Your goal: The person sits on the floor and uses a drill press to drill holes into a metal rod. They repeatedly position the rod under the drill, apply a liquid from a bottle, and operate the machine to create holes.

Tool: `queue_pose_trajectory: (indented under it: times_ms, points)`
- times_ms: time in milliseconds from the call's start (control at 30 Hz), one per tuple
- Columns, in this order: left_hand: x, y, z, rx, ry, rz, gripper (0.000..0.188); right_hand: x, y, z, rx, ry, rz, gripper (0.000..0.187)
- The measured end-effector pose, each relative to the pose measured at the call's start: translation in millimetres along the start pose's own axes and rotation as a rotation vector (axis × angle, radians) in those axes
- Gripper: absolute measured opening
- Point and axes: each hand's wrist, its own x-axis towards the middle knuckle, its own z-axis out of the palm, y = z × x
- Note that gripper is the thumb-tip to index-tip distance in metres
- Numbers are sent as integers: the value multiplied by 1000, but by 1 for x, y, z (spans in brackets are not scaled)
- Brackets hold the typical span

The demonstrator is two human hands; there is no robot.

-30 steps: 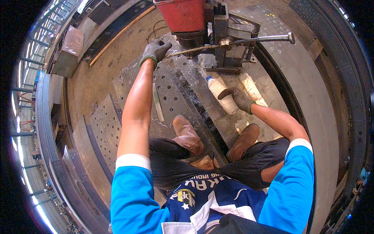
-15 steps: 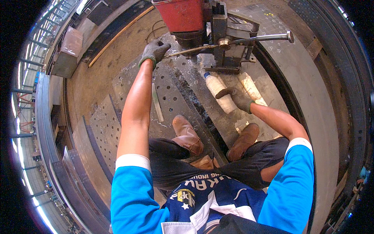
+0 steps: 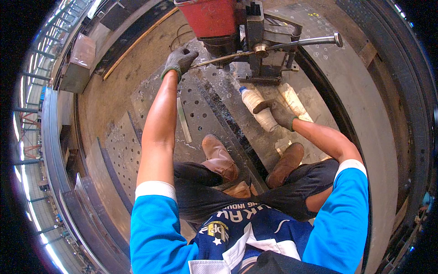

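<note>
My left hand, in a dark grey glove, is closed round the end of a thin lever on a drill press with a red motor housing. My gloved right hand grips a whitish plastic bottle with a blue cap. The bottle lies tilted, its cap end towards the drill's lower end. A thin pale streak, apparently liquid, runs from the cap towards the foot of the drill. Below the drill, a steel plate bears rows of round holes and scattered metal shavings.
A thick round-headed bar sticks out right from the drill's hub. A flat metal strip lies on the plate near my left boot. My right boot rests beside a dark gap. Long steel beams run along the right.
The bottle in my right hand has tipped slightly, and a pale streak now shows at its cap. My left hand stays on the lever, which has barely moved.
</note>
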Motion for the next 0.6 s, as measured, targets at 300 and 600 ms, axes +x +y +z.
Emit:
queue_pose_trajectory:
  times_ms: [300, 600]
  points:
    - [10, -10, 9, -11, 28, -8, 57, -7, 11, -2, -222, 68, -105, 43]
    - [10, -9, 8, -65, -16, -19, 55, -2, -5, -10, -238, -119, 39, 44]
